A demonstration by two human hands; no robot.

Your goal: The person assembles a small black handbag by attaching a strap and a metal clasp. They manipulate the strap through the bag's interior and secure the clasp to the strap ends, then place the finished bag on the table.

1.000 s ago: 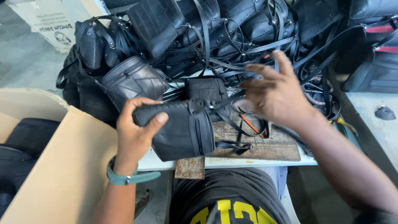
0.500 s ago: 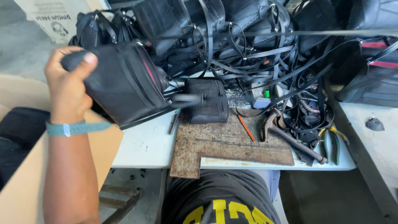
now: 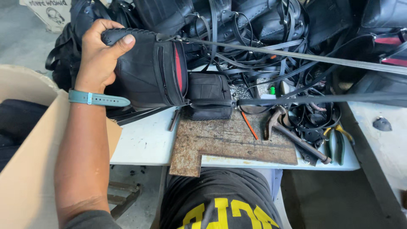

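My left hand (image 3: 99, 55), with a teal watch band on the wrist, grips the top edge of a black leather bag (image 3: 150, 70) with a red zip lining, lifted above the left end of the white table (image 3: 144, 142). Two long black straps (image 3: 296, 55) run taut from the bag to the right edge of the view. A smaller black pouch (image 3: 210, 95) lies on the table just right of the bag. My right hand is out of view.
A rusty metal plate (image 3: 229, 142) lies at the table's front edge, with a hammer (image 3: 292, 133), an orange pencil (image 3: 249, 126) and pliers (image 3: 339, 142) to its right. Black bags and straps (image 3: 254, 25) are piled behind. A cardboard box (image 3: 29, 169) stands at the left.
My left hand has lifted the black bag up and turned it, showing the red lining. The straps have pulled taut to the right. My right hand left the view a second ago.
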